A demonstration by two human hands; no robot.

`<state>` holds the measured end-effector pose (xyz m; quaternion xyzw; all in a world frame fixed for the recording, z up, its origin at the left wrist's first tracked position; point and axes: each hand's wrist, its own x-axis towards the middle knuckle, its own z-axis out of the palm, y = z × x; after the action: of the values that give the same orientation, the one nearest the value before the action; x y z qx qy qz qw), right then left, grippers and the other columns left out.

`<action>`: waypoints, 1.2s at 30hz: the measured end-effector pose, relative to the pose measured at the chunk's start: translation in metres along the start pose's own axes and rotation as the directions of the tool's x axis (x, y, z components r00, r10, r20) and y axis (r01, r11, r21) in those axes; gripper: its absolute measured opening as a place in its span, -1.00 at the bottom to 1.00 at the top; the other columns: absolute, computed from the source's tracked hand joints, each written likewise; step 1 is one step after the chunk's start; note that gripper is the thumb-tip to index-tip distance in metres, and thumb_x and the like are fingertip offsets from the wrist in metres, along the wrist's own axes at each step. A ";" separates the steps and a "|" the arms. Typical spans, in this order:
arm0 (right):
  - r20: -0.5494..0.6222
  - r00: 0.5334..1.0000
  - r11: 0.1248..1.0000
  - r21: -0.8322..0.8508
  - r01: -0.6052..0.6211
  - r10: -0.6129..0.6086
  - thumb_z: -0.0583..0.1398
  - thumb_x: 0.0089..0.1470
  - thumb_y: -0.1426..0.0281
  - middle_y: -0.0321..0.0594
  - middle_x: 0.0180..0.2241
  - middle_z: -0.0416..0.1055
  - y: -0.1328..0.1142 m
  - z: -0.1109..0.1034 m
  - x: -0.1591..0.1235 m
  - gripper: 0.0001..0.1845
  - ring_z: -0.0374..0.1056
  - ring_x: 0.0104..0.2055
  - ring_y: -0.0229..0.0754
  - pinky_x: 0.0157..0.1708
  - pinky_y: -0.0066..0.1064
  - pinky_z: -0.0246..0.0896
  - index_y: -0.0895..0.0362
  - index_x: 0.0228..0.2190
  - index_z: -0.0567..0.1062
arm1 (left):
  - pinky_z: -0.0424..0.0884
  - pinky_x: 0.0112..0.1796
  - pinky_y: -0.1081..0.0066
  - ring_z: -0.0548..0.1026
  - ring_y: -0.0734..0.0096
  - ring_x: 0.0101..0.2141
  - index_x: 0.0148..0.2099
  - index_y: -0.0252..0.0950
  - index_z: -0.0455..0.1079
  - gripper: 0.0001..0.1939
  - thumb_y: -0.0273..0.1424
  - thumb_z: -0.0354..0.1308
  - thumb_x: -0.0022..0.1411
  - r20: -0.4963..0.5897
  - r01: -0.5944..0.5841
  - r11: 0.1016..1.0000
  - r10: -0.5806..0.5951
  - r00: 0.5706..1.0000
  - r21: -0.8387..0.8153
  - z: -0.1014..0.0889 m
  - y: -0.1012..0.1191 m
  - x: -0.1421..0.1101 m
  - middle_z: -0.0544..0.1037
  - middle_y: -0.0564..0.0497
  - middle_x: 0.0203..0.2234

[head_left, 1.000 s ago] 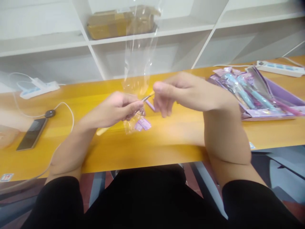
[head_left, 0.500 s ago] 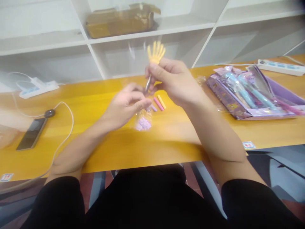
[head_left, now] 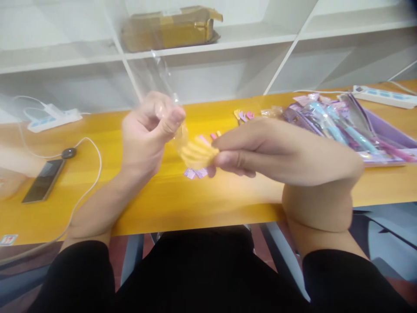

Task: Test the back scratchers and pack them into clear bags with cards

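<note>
One probably stiff yellow claw (head_left: 197, 154), best base-held, is pinched by the right grip (head_left: 267, 152), film (head_left: 160, 65) by the left grip (head_left: 143, 132) at ten o'clock.

Well back from the fingers of the left hand (head_left: 143, 134), the left sleeve (head_left: 81, 274) is short and black. The right sleeve (head_left: 335, 278), behind the fingers of the right hand (head_left: 280, 152), matches it. Black clothing (head_left: 198, 271) shows between them.

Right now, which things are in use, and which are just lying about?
In use or seemingly related:
yellow hand-shaped piece, in the right hand
clear bag, in the left hand
purple cards
purple box with packages

Apparently just lying about:
phone
cardboard box
power strips
</note>
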<state>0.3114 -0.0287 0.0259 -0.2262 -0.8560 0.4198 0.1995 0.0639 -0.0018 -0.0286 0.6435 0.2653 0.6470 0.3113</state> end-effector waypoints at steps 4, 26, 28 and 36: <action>0.006 1.000 0.998 -0.068 -0.008 0.009 0.18 0.59 0.21 -0.36 -0.46 0.47 0.003 0.012 0.008 -0.63 0.33 -0.46 -0.35 -0.43 -0.42 0.12 0.08 -0.24 0.66 | 0.02 -0.54 0.36 0.14 0.61 -0.54 -0.44 -0.25 0.21 -0.29 0.02 0.65 0.24 0.034 0.115 0.982 -0.111 0.993 -0.149 0.005 0.007 -0.003 0.24 0.11 -0.48; -0.009 0.993 0.968 0.222 -0.117 0.122 0.28 0.54 -0.10 -0.40 -0.57 0.37 0.005 0.004 0.005 -0.47 0.21 -0.58 -0.36 -0.53 -0.42 0.17 0.09 -0.27 0.59 | 0.06 -0.52 0.38 0.18 0.59 -0.55 -0.35 -0.22 0.14 -0.34 0.04 0.46 0.47 -0.027 -0.031 0.984 0.026 0.999 -0.175 0.011 0.010 -0.006 0.25 0.13 -0.48; 0.066 0.992 0.969 0.219 -0.115 0.103 0.25 0.57 -0.11 -0.40 -0.55 0.39 0.011 0.005 0.010 -0.44 0.23 -0.58 -0.36 -0.50 -0.44 0.21 0.11 -0.25 0.59 | 0.10 -0.50 0.38 0.21 0.58 -0.54 -0.34 -0.22 0.20 -0.39 0.00 0.47 0.48 -0.002 -0.004 0.984 0.003 1.000 -0.181 0.012 0.011 -0.008 0.26 0.14 -0.50; 0.085 0.994 0.977 0.194 -0.083 0.068 0.20 0.62 -0.07 -0.39 -0.56 0.39 0.010 0.001 0.008 -0.43 0.24 -0.58 -0.39 -0.49 -0.45 0.15 0.15 -0.24 0.59 | 0.15 -0.50 0.43 0.26 0.59 -0.55 -0.32 -0.23 0.31 -0.46 -0.05 0.53 0.42 -0.018 -0.034 0.980 0.031 0.999 -0.194 0.013 0.020 -0.007 0.32 0.18 -0.52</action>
<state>0.3064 -0.0197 0.0184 -0.2211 -0.8080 0.5185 0.1713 0.0754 -0.0214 -0.0182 0.6096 0.1927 0.6796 0.3597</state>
